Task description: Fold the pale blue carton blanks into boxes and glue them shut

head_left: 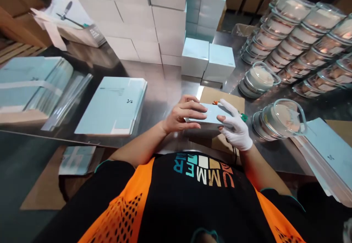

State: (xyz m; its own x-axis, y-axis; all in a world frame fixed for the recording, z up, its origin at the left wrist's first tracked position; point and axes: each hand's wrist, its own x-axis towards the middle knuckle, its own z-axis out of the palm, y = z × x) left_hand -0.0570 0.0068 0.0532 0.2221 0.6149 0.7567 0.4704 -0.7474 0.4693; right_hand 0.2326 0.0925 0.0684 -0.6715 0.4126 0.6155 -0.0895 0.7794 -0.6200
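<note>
Left hand (181,116) and gloved right hand (236,127) clamped on pale blue box (210,115).
Box sits between both palms, fingers over its lid; glass container (282,118) just right of right hand.

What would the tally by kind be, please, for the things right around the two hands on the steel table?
Light blue box held between the left hand and the gloved right hand: 1
Closed light blue boxes standing behind the hands: 2
Lidded glass bowls beside the right hand: 1
Brown cardboard sheets under the hands: 1
Total: 5
</note>
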